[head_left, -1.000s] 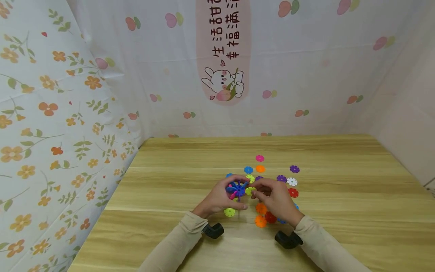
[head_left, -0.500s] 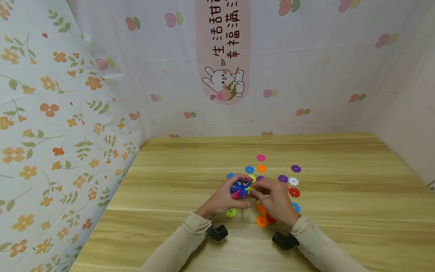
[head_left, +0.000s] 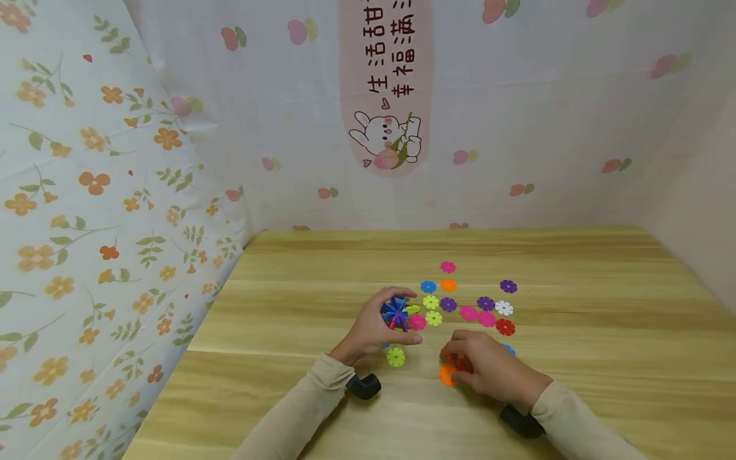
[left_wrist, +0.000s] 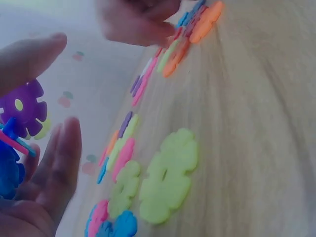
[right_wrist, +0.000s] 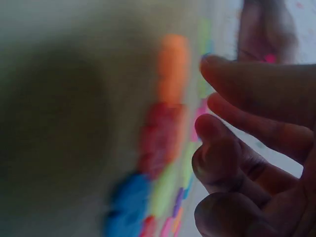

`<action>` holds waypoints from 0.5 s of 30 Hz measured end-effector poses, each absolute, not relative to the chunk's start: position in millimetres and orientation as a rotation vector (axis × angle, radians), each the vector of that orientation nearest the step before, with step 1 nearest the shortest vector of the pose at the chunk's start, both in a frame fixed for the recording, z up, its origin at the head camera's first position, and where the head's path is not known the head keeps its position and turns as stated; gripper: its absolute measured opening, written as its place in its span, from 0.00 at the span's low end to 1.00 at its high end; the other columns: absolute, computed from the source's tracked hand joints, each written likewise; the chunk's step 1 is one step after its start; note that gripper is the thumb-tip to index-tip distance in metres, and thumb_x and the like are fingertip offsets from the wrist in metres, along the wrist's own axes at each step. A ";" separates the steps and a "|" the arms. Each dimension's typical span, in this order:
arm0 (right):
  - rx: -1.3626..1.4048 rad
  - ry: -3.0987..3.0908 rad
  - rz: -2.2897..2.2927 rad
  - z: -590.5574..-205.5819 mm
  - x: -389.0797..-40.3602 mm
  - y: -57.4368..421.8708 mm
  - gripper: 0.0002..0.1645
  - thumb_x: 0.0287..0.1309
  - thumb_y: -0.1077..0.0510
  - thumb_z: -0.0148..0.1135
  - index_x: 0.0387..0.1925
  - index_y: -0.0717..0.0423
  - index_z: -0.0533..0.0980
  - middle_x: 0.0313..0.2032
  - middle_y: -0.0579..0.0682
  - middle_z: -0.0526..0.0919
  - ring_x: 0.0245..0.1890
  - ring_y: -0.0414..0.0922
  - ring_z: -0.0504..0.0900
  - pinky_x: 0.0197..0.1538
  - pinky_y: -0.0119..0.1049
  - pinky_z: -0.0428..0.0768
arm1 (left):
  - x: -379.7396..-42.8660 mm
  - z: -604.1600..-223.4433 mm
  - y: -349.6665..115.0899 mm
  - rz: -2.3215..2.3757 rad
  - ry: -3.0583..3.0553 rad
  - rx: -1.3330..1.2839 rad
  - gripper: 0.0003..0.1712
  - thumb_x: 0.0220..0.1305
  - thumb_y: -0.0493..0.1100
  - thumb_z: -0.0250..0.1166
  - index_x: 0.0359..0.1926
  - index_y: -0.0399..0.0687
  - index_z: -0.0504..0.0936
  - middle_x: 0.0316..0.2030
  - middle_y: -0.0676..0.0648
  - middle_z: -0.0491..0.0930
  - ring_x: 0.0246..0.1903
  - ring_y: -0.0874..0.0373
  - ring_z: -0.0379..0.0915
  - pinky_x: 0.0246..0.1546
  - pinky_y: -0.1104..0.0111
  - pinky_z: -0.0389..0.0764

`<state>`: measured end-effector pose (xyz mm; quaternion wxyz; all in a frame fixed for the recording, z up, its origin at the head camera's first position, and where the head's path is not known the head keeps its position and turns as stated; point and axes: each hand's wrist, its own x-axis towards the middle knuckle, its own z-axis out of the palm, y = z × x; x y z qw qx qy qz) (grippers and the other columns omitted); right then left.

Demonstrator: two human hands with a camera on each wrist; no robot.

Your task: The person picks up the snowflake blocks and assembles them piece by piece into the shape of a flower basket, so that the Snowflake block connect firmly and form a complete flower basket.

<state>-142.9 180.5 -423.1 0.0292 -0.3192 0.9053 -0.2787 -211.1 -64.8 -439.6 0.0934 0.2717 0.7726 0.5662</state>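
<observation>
My left hand (head_left: pixel 365 335) holds a cluster of interlocking flower discs (head_left: pixel 395 313), mostly blue and purple with pink and yellow-green pieces. In the left wrist view, a purple disc (left_wrist: pixel 32 106) of this cluster shows between thumb and fingers. My right hand (head_left: pixel 489 367) is over an orange disc (head_left: pixel 448 375) and red discs partly hidden beneath it. Its fingers are loosely bent in the right wrist view, thumb apart, with nothing between them. There, a blurred orange disc (right_wrist: pixel 173 69), a red disc (right_wrist: pixel 160 140) and a blue disc (right_wrist: pixel 127 205) lie beside the fingertips.
Loose discs lie across the wooden table (head_left: pixel 287 287): pink (head_left: pixel 448 267), white (head_left: pixel 504 308), purple (head_left: pixel 508 286), red (head_left: pixel 505 327) and others. A yellow-green disc (head_left: pixel 395 357) lies just in front of the left hand. A patterned cloth (head_left: pixel 276 115) hangs behind the table.
My right hand has left the cluster, where it was pinching a yellow-green disc, and moved right and nearer to the orange and red discs. My left hand still holds the cluster, now turned somewhat.
</observation>
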 end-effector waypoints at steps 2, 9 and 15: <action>-1.043 2.803 -0.758 -426.7 -138.0 183.8 0.12 0.51 0.61 0.76 0.40 0.51 0.85 0.33 0.40 0.78 0.28 0.29 0.68 0.31 0.24 0.72 | -210.7 -441.2 -63.9 1.668 2.305 0.802 0.41 0.50 0.46 0.80 0.65 0.51 0.73 0.65 0.48 0.72 0.63 0.52 0.71 0.66 0.55 0.72; -1.057 2.821 -0.698 -429.7 -134.8 180.9 0.15 0.47 0.63 0.78 0.35 0.47 0.82 0.34 0.39 0.75 0.29 0.31 0.67 0.33 0.26 0.73 | -208.7 -440.3 -58.6 1.642 2.307 0.782 0.41 0.50 0.44 0.80 0.64 0.47 0.73 0.64 0.44 0.75 0.64 0.53 0.71 0.68 0.56 0.71; -0.968 2.688 -0.871 -424.6 -139.6 179.5 0.15 0.54 0.67 0.72 0.32 0.46 0.74 0.31 0.37 0.77 0.28 0.31 0.69 0.33 0.26 0.74 | -209.1 -438.9 -51.0 1.662 2.283 0.805 0.42 0.48 0.44 0.81 0.64 0.47 0.73 0.64 0.43 0.75 0.62 0.56 0.72 0.67 0.59 0.73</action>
